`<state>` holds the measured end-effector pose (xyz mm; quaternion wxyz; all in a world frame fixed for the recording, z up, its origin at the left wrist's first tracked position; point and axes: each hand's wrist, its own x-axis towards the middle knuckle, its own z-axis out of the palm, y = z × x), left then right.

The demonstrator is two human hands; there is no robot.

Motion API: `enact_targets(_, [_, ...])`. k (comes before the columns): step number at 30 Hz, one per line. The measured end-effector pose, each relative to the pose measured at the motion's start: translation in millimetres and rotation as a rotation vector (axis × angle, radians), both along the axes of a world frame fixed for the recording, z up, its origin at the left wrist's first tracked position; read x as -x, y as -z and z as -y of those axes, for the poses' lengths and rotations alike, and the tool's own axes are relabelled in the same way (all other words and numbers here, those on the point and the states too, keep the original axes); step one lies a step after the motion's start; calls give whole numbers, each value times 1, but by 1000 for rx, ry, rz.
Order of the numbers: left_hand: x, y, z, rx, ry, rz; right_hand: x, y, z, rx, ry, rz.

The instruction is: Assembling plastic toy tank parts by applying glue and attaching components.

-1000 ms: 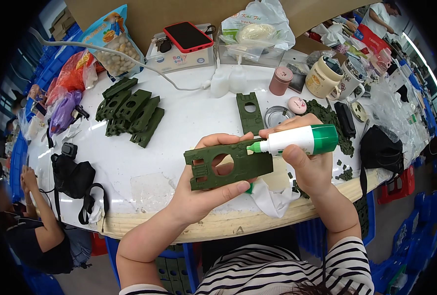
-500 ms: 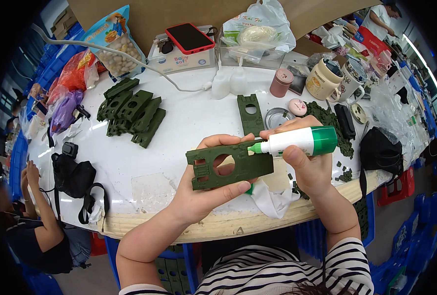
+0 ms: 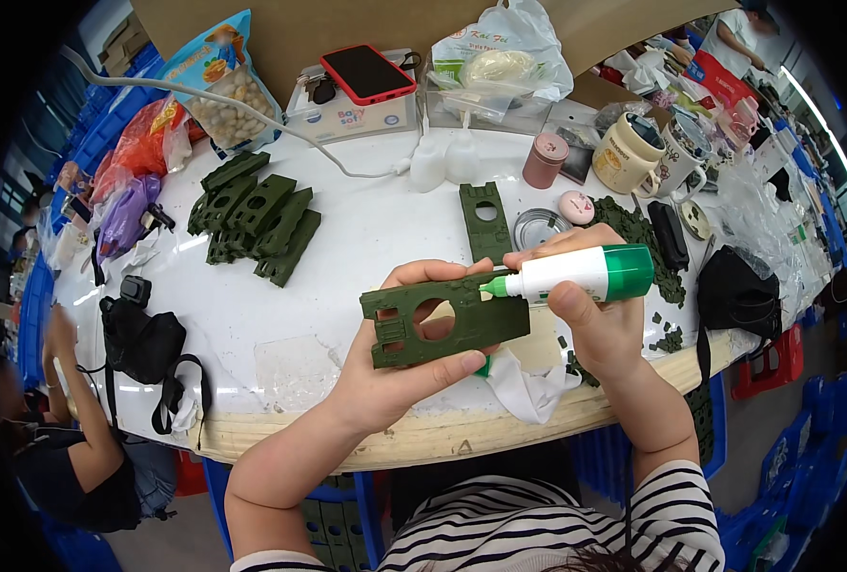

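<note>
My left hand (image 3: pixel 385 377) grips a dark green plastic plate (image 3: pixel 485 329) by its edges, fingers behind and thumb along the near side. The plate has a large round hole and small slots at its left end. In my right hand (image 3: pixel 595 329) is a white glue bottle (image 3: pixel 567 274) with a green base, lying sideways. Its light green nozzle rests at the plate's far edge, right of the round hole. Beyond my hands a similar single green plate (image 3: pixel 484 214) lies on the table. Several more are stacked in a green pile (image 3: pixel 261 210) to the left.
Small green parts (image 3: pixel 633 234) are heaped at the right, near a glass dish (image 3: pixel 541 229), a pink tin (image 3: pixel 545 160) and cream mug (image 3: pixel 627 155). A white cloth (image 3: pixel 530 389) lies under my right wrist. Black pouches (image 3: pixel 142 338) sit left; a co-worker's arm (image 3: pixel 90 410) is beyond.
My hands, the plate and the glue bottle have barely moved. At the far left, the co-worker's hands have shifted slightly and blurred.
</note>
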<state>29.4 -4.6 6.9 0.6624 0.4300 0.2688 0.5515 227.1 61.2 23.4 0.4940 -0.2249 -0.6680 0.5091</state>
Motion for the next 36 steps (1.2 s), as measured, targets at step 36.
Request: enact_targets(36, [1, -4, 1, 60, 1, 21, 0, 7, -4, -73, 5, -44])
